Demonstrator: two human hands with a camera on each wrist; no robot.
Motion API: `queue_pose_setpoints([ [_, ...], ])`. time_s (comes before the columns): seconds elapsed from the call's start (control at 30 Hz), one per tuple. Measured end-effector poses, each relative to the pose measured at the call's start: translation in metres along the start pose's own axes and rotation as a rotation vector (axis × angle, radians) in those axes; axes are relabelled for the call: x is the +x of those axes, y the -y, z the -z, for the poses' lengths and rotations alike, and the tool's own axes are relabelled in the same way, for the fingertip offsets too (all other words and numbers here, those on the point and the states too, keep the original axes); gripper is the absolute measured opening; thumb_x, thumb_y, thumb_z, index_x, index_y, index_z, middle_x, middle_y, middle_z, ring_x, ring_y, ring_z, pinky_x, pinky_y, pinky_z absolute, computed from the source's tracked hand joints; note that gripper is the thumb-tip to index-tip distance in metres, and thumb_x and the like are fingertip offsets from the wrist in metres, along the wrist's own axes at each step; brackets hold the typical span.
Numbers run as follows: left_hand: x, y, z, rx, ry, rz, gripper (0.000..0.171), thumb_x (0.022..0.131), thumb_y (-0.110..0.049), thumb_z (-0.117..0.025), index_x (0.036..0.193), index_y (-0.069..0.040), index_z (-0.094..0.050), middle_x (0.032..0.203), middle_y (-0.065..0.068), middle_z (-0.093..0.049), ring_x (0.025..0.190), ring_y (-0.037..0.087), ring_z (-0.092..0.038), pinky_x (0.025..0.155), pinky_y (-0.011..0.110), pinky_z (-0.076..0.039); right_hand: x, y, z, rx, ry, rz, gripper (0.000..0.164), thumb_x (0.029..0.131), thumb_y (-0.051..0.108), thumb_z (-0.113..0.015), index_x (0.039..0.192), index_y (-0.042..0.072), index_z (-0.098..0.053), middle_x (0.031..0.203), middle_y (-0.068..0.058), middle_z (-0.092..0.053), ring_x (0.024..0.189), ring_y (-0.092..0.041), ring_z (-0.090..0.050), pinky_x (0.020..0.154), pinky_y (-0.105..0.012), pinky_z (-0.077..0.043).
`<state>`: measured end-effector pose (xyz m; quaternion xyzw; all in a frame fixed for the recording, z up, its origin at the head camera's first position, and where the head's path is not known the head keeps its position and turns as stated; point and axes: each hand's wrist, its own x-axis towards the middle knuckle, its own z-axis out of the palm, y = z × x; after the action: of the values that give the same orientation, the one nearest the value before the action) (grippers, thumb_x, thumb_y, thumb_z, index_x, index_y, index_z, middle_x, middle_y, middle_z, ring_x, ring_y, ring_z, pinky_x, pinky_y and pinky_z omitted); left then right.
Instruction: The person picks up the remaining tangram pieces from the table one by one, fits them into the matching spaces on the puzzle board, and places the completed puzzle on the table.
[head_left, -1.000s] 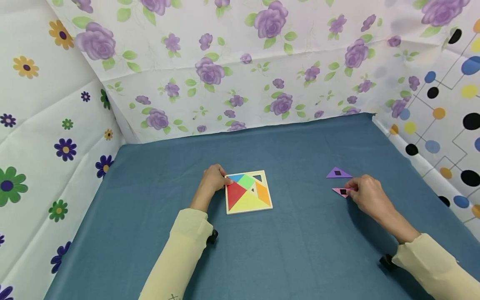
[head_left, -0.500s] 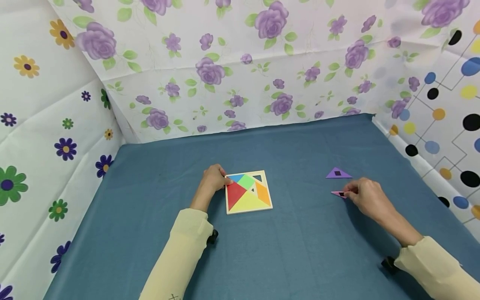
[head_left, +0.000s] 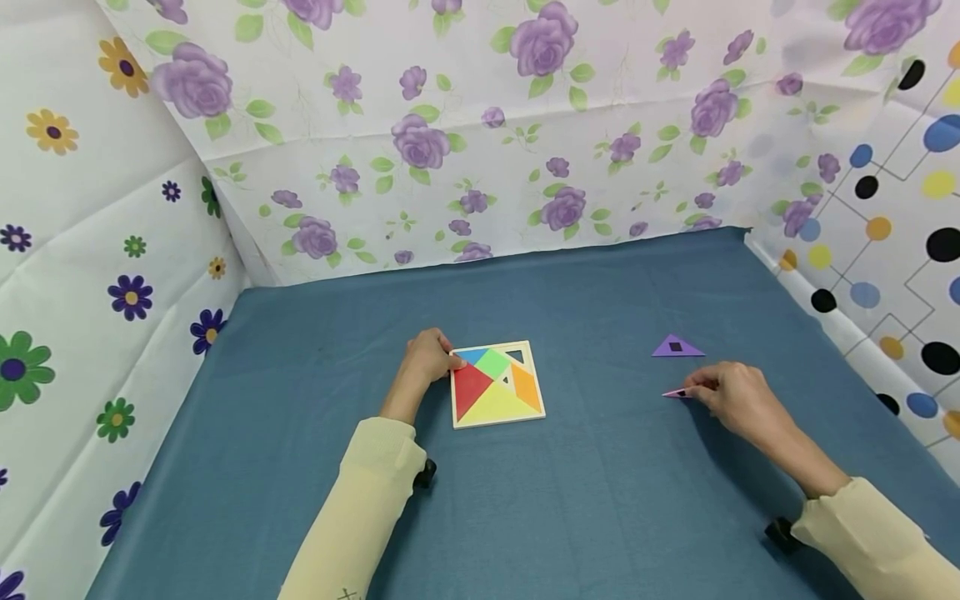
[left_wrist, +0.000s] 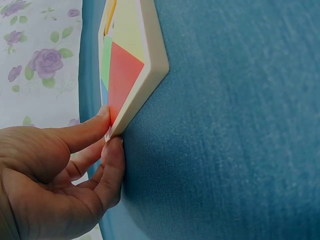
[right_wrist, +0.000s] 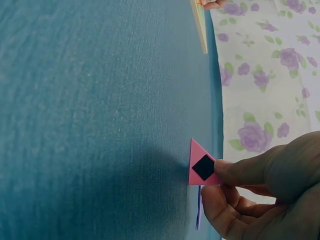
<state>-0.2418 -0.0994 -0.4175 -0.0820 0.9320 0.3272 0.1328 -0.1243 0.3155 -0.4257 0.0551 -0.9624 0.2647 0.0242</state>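
Note:
A square tangram board [head_left: 498, 386] with a pale wooden frame lies on the blue cloth. Red, yellow, green, blue and orange pieces fill most of it; two triangular gaps show dark spots. My left hand [head_left: 429, 357] pinches the board's left corner between thumb and fingers, the thumb on the red piece [left_wrist: 123, 80]. Off to the right, my right hand [head_left: 738, 398] pinches a small pink triangle piece [right_wrist: 198, 172] with a black square patch. The pink piece is tilted, nearly edge-on in the head view. Just beyond it lies a purple triangle piece [head_left: 662, 346] with a similar black patch.
The blue cloth [head_left: 585, 500] covers the table. A flowered sheet [head_left: 480, 142] hangs along the back edge, with patterned sheets at the left [head_left: 67, 333] and right [head_left: 900, 250]. A black wrist camera [head_left: 782, 533] sits under the right sleeve.
The pink triangle has tilted from face-up to nearly edge-on in my right hand, which has shifted slightly toward me. My left hand, the board and the purple triangle stay put.

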Motion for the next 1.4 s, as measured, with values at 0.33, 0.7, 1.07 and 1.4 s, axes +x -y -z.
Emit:
queue_pose_setpoints([
  [0.33, -0.001, -0.001, 0.001, 0.002, 0.001, -0.007, 0.028, 0.092, -0.017, -0.081, 0.108, -0.003, -0.064, 0.106, 0.016, -0.06, 0.11, 0.029, -0.053, 0.079, 0.036, -0.052, -0.003, 0.001, 0.002, 0.049, 0.049, -0.048, 0.009, 0.096, 0.0, -0.069, 0.098, -0.003, -0.078, 0.084, -0.01, -0.072, 0.063, -0.016, -0.061, 0.051, -0.028, -0.051],
  [0.7, 0.0, 0.0, 0.0, -0.007, 0.004, -0.006, 0.028, 0.091, -0.017, -0.082, 0.107, -0.003, -0.064, 0.108, 0.017, -0.06, 0.11, 0.028, -0.053, 0.078, 0.036, -0.052, -0.006, 0.002, 0.003, 0.048, 0.062, -0.058, 0.012, 0.097, 0.002, -0.069, 0.101, -0.005, -0.077, 0.077, -0.006, -0.071, 0.062, -0.015, -0.061, 0.05, -0.029, -0.05],
  [1.07, 0.001, 0.001, 0.0, -0.019, 0.003, 0.003, 0.028, 0.091, -0.017, -0.082, 0.107, -0.003, -0.064, 0.108, 0.017, -0.058, 0.11, 0.028, -0.053, 0.077, 0.035, -0.052, -0.011, 0.0, 0.002, 0.021, 0.047, -0.065, 0.017, 0.101, 0.007, -0.064, 0.101, -0.005, -0.076, 0.072, -0.003, -0.066, 0.063, -0.015, -0.061, 0.051, -0.03, -0.049],
  [1.4, 0.001, 0.0, 0.0, -0.011, 0.005, 0.007, 0.028, 0.091, -0.017, -0.082, 0.107, -0.003, -0.064, 0.11, 0.017, -0.058, 0.114, 0.029, -0.051, 0.08, 0.037, -0.052, -0.013, -0.002, 0.002, 0.037, 0.029, -0.066, 0.016, 0.1, 0.006, -0.066, 0.101, -0.006, -0.077, 0.073, -0.004, -0.068, 0.062, -0.015, -0.062, 0.051, -0.029, -0.049],
])
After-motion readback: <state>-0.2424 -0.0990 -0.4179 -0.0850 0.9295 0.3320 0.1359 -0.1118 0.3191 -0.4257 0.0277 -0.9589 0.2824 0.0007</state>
